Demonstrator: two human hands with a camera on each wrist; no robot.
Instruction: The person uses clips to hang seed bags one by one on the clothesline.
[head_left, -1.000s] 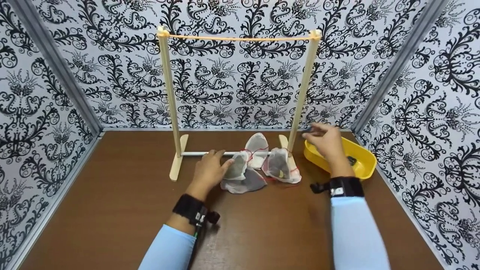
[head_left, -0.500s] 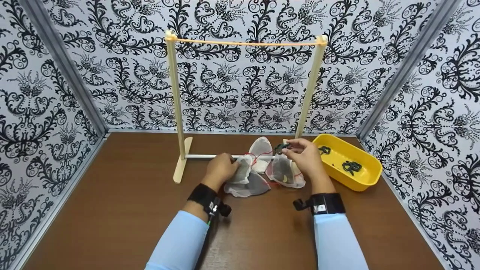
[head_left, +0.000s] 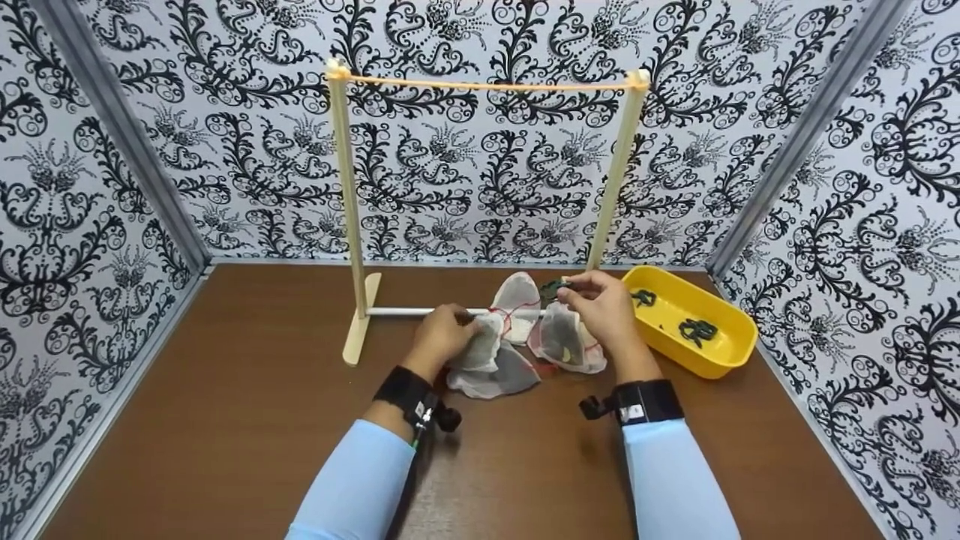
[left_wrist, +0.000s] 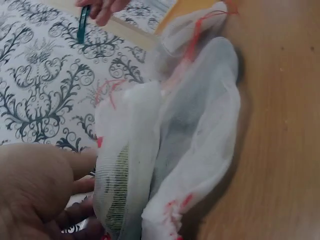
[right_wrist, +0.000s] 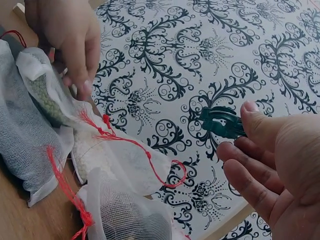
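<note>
Several white mesh bags (head_left: pixel 499 352) with red drawstrings lie on the brown table (head_left: pixel 247 420) at the foot of a wooden rack (head_left: pixel 345 202). My left hand (head_left: pixel 442 336) pinches the top of one bag (left_wrist: pixel 122 185) holding something green. My right hand (head_left: pixel 600 304) pinches a dark green clip (head_left: pixel 553 288) (right_wrist: pixel 222 122) above the bags, fingers curled round it. The clip (left_wrist: pixel 82 22) also shows at the top of the left wrist view. Another bag (head_left: pixel 564 339) lies under my right hand.
A yellow tray (head_left: pixel 731 352) with dark clips (head_left: pixel 696 330) stands at the right of the rack. A yellow cord (head_left: pixel 487 84) runs across the rack's top. Patterned walls (head_left: pixel 112 225) close in the table on three sides.
My right hand came from the yellow tray leftward with a green clip and now hovers over the bags. My left hand stayed on its bag.
</note>
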